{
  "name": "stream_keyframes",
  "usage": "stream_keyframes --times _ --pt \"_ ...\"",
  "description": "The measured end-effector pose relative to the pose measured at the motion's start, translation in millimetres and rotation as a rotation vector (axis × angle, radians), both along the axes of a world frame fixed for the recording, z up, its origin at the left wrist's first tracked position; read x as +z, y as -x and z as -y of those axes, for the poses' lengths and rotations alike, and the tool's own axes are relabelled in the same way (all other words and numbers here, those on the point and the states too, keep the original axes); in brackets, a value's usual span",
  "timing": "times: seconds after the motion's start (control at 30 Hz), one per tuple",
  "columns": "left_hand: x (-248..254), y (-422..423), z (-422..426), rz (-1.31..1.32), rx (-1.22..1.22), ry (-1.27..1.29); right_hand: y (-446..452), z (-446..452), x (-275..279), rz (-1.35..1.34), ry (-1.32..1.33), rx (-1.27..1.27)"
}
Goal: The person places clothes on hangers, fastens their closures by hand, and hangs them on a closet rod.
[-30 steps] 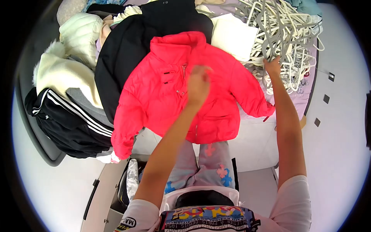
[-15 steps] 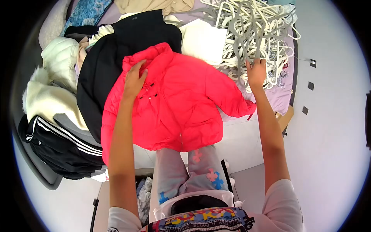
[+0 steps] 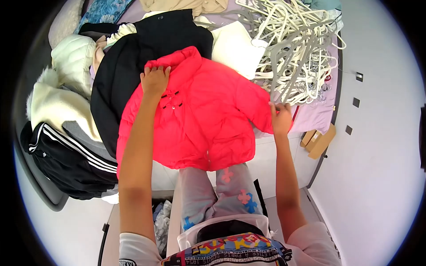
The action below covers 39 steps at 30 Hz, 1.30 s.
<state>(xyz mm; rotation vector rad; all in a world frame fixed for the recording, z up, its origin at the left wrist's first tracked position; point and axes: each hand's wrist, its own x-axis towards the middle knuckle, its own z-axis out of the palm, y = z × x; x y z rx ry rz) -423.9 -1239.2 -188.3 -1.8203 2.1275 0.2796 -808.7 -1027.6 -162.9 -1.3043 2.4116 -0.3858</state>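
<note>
A bright pinkish-red puffer jacket (image 3: 213, 106) lies spread in front of me, its collar pointing away and its hem near my legs. My left hand (image 3: 155, 80) is at the collar, fingers curled over its edge. Off to the right, my right hand (image 3: 281, 117) is closed around the end of a grey clothes hanger (image 3: 276, 71), just above the jacket's sleeve. That hanger reaches back over a large tangled pile of white and grey hangers (image 3: 306, 48), so part of its outline is hard to separate from the others.
Left of the jacket lie a black garment (image 3: 120, 80), a white padded garment (image 3: 73, 60), a cream fluffy garment (image 3: 62, 104) and a black striped track jacket (image 3: 71, 164). A white knit (image 3: 235, 46) lies behind. Cardboard boxes (image 3: 319, 142) sit beyond the right edge.
My right hand has drawn the grey hanger toward me and left, out from the pile to the jacket's sleeve. My left hand stays at the collar, its fingers now further over the edge.
</note>
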Motion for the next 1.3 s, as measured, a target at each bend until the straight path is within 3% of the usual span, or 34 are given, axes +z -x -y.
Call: stream_keyframes --times 0.13,0.4,0.47,0.5,0.6,0.67,0.73,0.83,0.9,1.03,1.1,1.2,1.3 --pt "2 -5 -16 -0.109 -0.014 0.064 -7 22 -25 0.046 0.093 0.022" --pt "73 27 -112 -0.484 0.008 0.178 -1 96 -10 0.308 0.23 0.021" --pt "82 34 -130 -0.525 -0.028 0.186 -1 124 2 0.868 0.214 -0.276" --pt "87 36 -137 -0.512 0.01 0.224 0 130 14 0.871 0.21 -0.276" --pt "93 35 -139 -0.459 0.106 0.341 -1 145 59 1.184 0.522 -0.339" --pt "89 22 -135 -0.407 0.173 0.429 7 117 82 1.496 0.562 -0.377" --pt "65 6 -129 -0.427 0.33 0.304 -13 83 118 1.454 0.531 -0.454" --pt "55 2 -107 -0.465 0.566 0.219 -24 36 144 1.241 0.419 -0.319" --pt "51 1 -99 -0.449 0.681 0.216 -16 15 164 0.803 0.176 -0.111" --pt "11 -24 -76 -0.428 0.703 0.02 7 15 213 0.791 -0.012 0.201" --pt "26 -26 -76 -0.482 0.7 -0.01 19 26 253 1.106 0.009 0.092" --pt "103 -19 -81 -0.583 0.492 0.208 35 45 303 1.302 0.07 0.358" --pt "185 -8 -112 -0.798 0.361 0.452 32 66 355 1.321 0.139 0.374"
